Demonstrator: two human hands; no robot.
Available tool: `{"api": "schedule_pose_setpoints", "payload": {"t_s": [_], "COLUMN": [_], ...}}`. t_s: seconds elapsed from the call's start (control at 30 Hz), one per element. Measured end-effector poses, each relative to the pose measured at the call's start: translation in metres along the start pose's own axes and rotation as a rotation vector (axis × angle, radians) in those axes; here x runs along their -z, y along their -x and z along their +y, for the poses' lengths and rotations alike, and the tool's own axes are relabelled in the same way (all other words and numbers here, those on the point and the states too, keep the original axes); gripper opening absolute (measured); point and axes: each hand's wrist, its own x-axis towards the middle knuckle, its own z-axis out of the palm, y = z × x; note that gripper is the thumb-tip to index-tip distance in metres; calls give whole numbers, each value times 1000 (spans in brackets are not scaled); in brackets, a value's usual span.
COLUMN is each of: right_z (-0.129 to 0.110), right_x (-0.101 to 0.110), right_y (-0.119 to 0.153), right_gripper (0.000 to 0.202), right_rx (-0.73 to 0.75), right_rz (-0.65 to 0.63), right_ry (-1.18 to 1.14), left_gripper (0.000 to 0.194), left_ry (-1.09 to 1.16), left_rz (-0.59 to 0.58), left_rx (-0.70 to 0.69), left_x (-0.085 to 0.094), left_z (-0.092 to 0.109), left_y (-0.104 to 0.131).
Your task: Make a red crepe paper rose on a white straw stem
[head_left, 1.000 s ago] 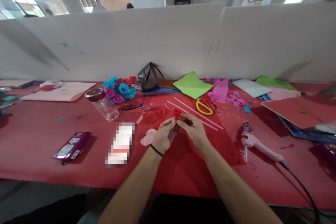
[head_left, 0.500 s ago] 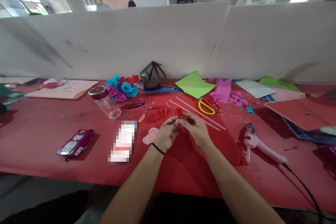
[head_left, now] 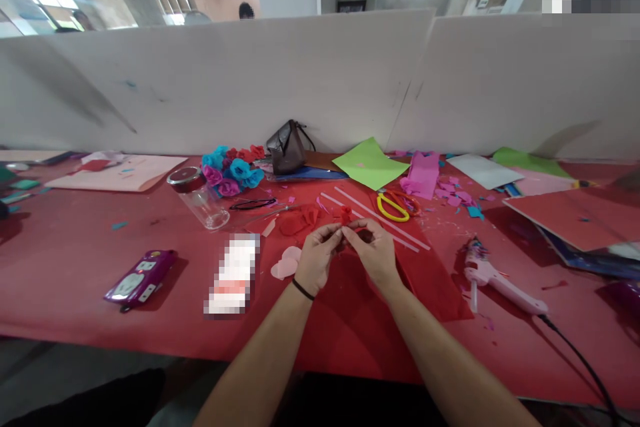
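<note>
Between the fingertips of both hands is a small red paper flower (head_left: 346,214), its curled top showing just above them. My left hand (head_left: 317,257), with a black band at the wrist, pinches its base from the left. My right hand (head_left: 374,250) closes on it from the other side, the thumbs nearly touching. The fingers hide the flower's lower part. Red crepe paper (head_left: 430,290) lies under the hands, and cut red pieces (head_left: 295,220) are behind the left one. Pale pink paper pieces (head_left: 286,264) rest left of my left hand.
Behind the hands lie glue sticks (head_left: 350,204) and yellow and orange-handled scissors (head_left: 393,207). A corded pink glue gun (head_left: 500,283) is at right. Leftward are a glass jar (head_left: 207,207), a purple power strip (head_left: 140,278) and paper flowers (head_left: 235,170). A white partition (head_left: 225,87) backs the table.
Both hands still pinch the red flower, which now stands a little more upright and farther right. The right hand's fingers have curled in more.
</note>
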Motion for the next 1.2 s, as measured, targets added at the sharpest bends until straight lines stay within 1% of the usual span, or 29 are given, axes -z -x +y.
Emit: {"api": "schedule_pose_setpoints", "payload": {"t_s": [0.13,0.23,0.37,0.53,0.67,0.77,0.87,1.0,1.07,1.2], "right_z": [-1,0,0,3,8,9,7,3,2,4], "right_x": [0,0,0,-1,-2,-2,-1,0,0,1], "right_y": [-1,-1,-1,-2,-3,-2,-2,0,0,-2], "right_gripper": [22,20,18,20,22,22,21,17,17,19], "right_rx": [11,33,36,0,5,12,26,105,124,40], "right_rz": [46,61,36,26,21,-3,-25,-22,-35,-52], "right_ry": [57,87,68,15,-39,-68,-44,45,21,-98], "left_gripper": [27,27,29,32,37,36,34,30,29,28], "left_ry": [-170,-217,-179,-55,30,26,14,-21,-45,-75], "left_rz": [43,62,50,41,47,73,91,85,79,66], "left_rx": [-82,-114,-98,-49,2,-2,-11,-40,-65,-94], "left_x": [-2,-2,-2,-6,-8,-9,-8,-8,-8,-7], "left_z": [-1,-1,0,4,7,8,5,3,2,1], "left_y": [0,0,0,3,5,5,4,2,2,3]}}
